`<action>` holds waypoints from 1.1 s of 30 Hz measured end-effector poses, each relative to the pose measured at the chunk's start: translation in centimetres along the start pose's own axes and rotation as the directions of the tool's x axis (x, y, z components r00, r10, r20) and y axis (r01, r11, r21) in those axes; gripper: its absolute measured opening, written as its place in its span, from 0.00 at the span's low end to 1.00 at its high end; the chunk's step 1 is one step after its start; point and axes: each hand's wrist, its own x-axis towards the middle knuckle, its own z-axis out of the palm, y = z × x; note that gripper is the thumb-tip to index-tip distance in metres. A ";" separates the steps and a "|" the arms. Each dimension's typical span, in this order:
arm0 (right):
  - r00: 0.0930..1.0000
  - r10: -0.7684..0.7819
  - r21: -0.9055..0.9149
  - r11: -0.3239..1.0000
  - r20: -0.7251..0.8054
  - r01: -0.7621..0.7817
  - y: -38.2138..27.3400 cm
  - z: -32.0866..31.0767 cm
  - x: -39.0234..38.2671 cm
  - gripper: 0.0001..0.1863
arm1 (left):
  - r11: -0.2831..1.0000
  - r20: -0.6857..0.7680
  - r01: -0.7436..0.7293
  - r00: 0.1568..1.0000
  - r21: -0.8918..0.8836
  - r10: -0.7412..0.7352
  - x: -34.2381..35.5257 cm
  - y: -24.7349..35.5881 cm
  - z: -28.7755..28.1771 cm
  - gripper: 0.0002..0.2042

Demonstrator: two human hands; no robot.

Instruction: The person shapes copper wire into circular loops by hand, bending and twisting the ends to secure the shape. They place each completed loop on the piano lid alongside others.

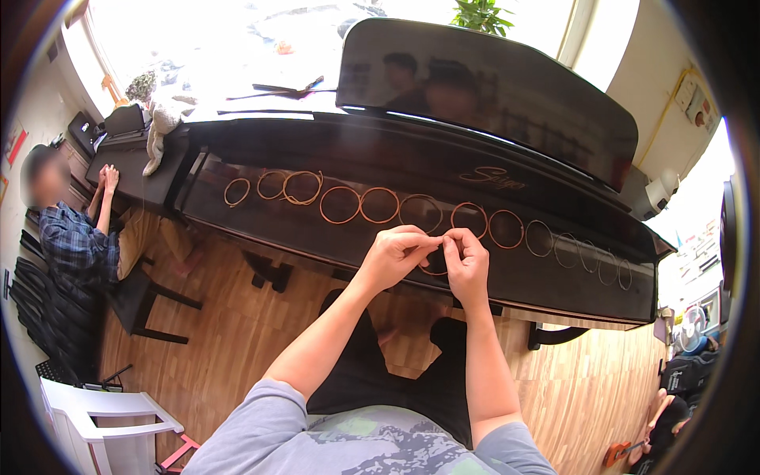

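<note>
My left hand (392,259) and my right hand (465,265) meet above the front of a dark, closed piano (380,170), thumbs and fingertips pinched together. Below them shows the arc of a copper-coloured coiled wire string (431,274), which they appear to hold; the fingers hide the rest. Similar coils lie in a row along the piano lid. Copper-toned coils (321,205) are around the middle, brass-toned ones (286,188) toward the left, and thin silver ones (526,237) toward the right, some overlapping.
At the left, another person (75,237) sits by a dark side surface (131,166), hands together. A black stool (146,305) and a white chair-like piece (99,412) stand on the wooden floor. A dark glossy panel (491,95) rises behind the coils.
</note>
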 end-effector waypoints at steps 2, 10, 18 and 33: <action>1.000 -0.006 0.005 1.000 0.006 0.006 0.1 0.0 -0.1 0.04 | 1.000 0.014 -0.010 1.000 0.003 0.010 0.1 0.0 -0.2 0.07; 1.000 -0.012 0.036 0.999 0.008 0.012 0.3 0.0 -0.2 0.03 | 0.962 -0.076 -0.194 0.974 0.190 0.212 -0.4 -0.2 0.5 0.11; 0.997 -0.041 0.003 0.999 0.061 0.041 -0.3 0.3 -0.4 0.03 | 0.998 -0.071 -0.061 0.996 0.014 0.062 -0.5 -0.1 -0.2 0.05; 0.987 -0.061 0.169 0.985 0.149 0.036 0.4 -0.4 -0.4 0.04 | 0.993 -0.143 -0.010 0.990 -0.117 -0.006 -0.5 0.5 -0.2 0.04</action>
